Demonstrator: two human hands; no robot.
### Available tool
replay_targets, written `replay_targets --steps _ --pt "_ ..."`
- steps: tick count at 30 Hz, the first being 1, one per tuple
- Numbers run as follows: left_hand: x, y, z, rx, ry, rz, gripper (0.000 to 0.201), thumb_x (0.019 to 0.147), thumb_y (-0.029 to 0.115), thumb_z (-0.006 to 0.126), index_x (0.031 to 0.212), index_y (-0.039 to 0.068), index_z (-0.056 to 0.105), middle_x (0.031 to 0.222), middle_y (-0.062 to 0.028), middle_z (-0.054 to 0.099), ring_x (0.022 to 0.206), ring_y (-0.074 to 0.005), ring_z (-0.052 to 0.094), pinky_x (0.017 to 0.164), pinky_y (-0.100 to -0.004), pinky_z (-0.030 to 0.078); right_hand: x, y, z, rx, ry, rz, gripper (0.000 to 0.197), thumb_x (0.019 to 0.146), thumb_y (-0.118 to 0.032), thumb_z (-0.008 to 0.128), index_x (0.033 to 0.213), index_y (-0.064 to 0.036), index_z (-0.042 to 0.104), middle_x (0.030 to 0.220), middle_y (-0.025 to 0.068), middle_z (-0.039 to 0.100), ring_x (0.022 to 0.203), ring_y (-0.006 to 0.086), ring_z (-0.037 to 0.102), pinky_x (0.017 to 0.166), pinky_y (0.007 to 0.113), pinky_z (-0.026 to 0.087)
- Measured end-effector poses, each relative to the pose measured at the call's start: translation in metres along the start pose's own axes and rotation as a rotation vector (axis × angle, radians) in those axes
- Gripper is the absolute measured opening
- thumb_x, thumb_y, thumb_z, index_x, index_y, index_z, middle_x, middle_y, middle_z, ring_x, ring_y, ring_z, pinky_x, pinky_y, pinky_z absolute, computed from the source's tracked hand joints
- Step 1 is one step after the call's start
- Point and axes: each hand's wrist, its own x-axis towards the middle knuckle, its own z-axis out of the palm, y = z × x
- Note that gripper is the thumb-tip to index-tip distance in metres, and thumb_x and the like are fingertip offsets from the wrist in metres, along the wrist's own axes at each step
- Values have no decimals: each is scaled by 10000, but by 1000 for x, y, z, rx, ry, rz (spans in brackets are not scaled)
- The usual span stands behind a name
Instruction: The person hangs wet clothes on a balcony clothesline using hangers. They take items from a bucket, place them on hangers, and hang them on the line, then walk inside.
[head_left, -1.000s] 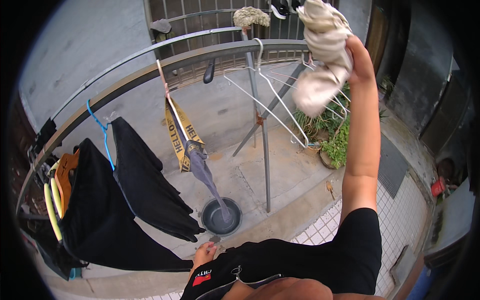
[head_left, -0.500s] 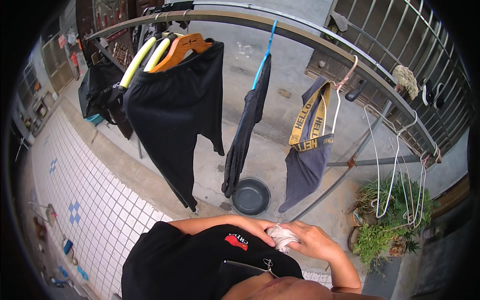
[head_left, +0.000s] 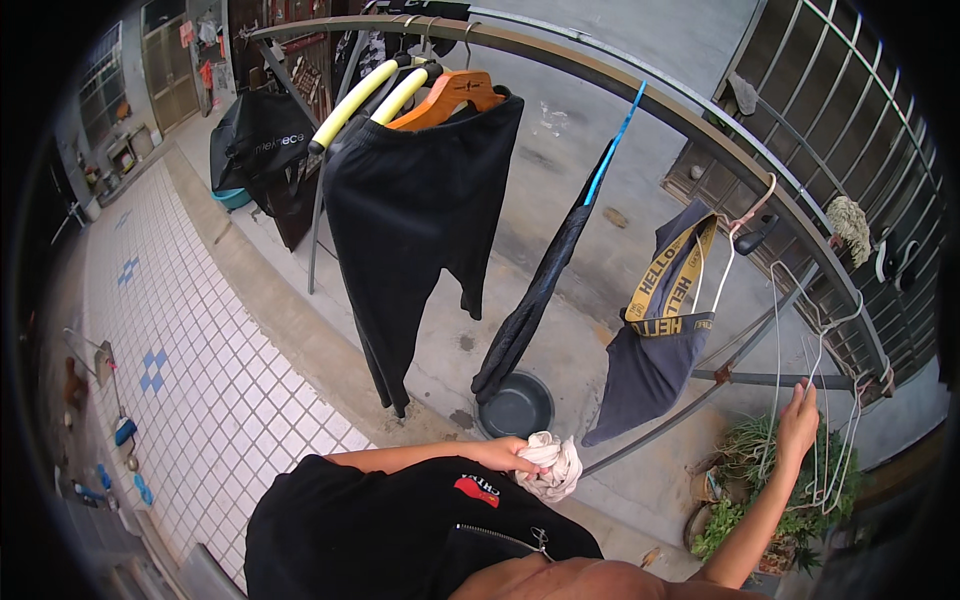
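My left hand [head_left: 508, 455] grips a bunched, twisted off-white cloth [head_left: 550, 468] in front of my black shirt. Out to the right, my right hand [head_left: 796, 425] is raised, its fingertips closed at the wire of a white wire hanger [head_left: 822, 345]. That hanger hangs with several others at the right end of the metal drying rail [head_left: 600, 68]. Left of them, grey briefs [head_left: 650, 370] with a yellow waistband hang on a pinkish-white hanger. A narrow dark garment [head_left: 545, 290] hangs from a blue hanger, and black trousers [head_left: 420, 210] from a wooden one.
A dark grey basin [head_left: 517, 405] stands on the concrete below the rail. Potted plants [head_left: 735, 470] sit under the wire hangers. A slanting metal pole [head_left: 640, 445] braces the rack. Black bags [head_left: 262, 150] are at the far left, beside white tiled floor [head_left: 230, 390].
My right hand has let go of the cloth and reached right and up to the wire hangers. The cloth stays in my left hand, looser. The view has shifted, so the rack appears farther right.
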Motion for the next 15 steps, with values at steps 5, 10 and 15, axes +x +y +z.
replay_targets --steps 5,10,15 --pt "-21 6 -1 11 107 -51 221 983 202 565 1073 12 635 958 6 620 958 -86 546 918 -252 409 46 118 -9 275 27 14 380 1020 -346 472 1141 -12 609 620 -21 424 497 69 332 456 267 271" --pt "-29 -28 -6 -58 221 -4 204 989 196 540 1049 35 651 994 30 635 969 -78 552 915 -240 414 65 240 -33 344 14 204 375 1011 -405 479 1039 -42 569 574 -35 344 449 55 305 410 251 224" --pt "-47 -37 -5 14 268 -155 204 967 196 579 1076 40 654 1051 11 662 985 -82 575 910 -251 437 51 282 -45 -52 -36 209 469 995 -461 473 1107 -33 630 671 89 564 520 196 513 506 337 400"
